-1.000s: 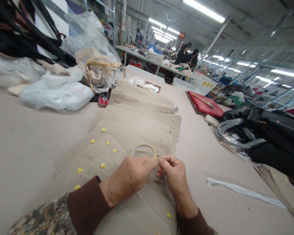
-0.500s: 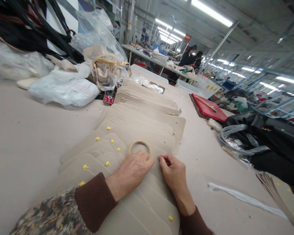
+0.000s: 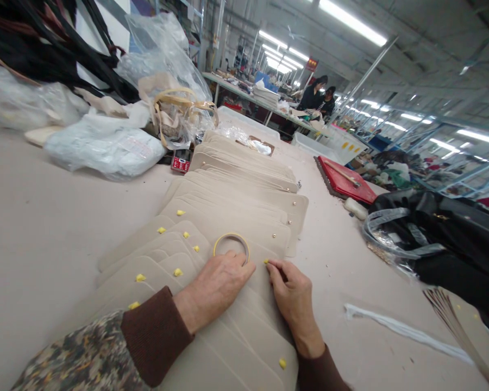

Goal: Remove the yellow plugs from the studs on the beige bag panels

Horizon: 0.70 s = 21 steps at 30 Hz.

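My left hand point(image 3: 215, 288) is closed around the near edge of a roll of yellow tape point(image 3: 231, 235), which stands tilted above overlapping beige panels point(image 3: 228, 347). To its right, my right hand point(image 3: 292, 288) is in a pinch, thumb against index finger. A small piece of yellow tape point(image 3: 266, 261) shows at those fingertips, against a panel's surface. Other yellow tape bits point(image 3: 178, 272) stick to panels on the left, and one point(image 3: 282, 363) sits near the lower right. Small metal studs point(image 3: 274, 236) line the right ends of the panels farther up.
A red board point(image 3: 346, 182) with a hammer point(image 3: 342, 172) on it lies at the right, above a black bag point(image 3: 464, 239). White strips point(image 3: 403, 328) lie lower right. Plastic-wrapped bundles point(image 3: 104, 144) and a red phone-like device point(image 3: 181, 161) sit left. People point(image 3: 315, 96) stand at a far table.
My right hand has shifted slightly right, and the yellow tape piece now shows at its fingertips. My left hand with the tape roll has hardly moved.
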Tool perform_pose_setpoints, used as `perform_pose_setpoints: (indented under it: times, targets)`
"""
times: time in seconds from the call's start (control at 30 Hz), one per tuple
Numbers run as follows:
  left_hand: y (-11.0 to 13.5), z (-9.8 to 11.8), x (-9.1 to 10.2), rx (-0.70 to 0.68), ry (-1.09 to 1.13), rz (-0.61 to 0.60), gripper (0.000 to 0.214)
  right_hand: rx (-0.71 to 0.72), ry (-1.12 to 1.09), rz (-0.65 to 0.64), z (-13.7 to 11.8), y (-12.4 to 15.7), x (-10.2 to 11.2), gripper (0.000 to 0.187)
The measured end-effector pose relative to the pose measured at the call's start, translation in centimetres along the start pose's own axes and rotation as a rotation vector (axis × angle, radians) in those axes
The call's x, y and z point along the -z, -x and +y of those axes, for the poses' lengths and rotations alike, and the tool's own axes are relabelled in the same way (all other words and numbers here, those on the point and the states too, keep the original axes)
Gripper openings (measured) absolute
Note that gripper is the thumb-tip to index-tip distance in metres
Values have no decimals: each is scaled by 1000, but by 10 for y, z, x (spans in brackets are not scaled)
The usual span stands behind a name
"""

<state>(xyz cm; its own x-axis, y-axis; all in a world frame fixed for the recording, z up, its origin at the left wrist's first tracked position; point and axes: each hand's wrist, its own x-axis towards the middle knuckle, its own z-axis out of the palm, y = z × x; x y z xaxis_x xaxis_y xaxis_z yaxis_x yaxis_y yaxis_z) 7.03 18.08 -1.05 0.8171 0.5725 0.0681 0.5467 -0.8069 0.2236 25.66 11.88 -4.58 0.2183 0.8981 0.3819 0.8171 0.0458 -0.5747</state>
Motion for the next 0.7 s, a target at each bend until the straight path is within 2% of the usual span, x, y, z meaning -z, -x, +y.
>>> perform_pose_setpoints:
  times: [0.1, 0.23, 0.33, 0.43, 0.5, 0.63, 0.7]
  targets:
    - [1, -1, -3, -10, -2, 25, 16, 93, 108, -7, -5, -5, -4, 19]
    - [3, -4, -1, -22, 0, 86, 17, 117, 213, -52, -11, -10, -5, 21]
    - [3, -8, 4, -29, 31, 149, 16, 80, 136, -150, -14, -7, 1, 19]
    - [3, -14, 3, -62, 127, 210, 19, -14, 13, -309, -17, -2, 9, 18]
    - [3, -16, 0, -100, 213, 250, 24, -87, -21, -360, -19, 1, 11, 18]
    - [4, -16, -8, -187, 316, 335, 38, -192, -79, -285, -20, 1, 9, 7]
    - [4, -15, -10, -193, 303, 360, 44, -193, -179, -213, -19, 1, 9, 9]
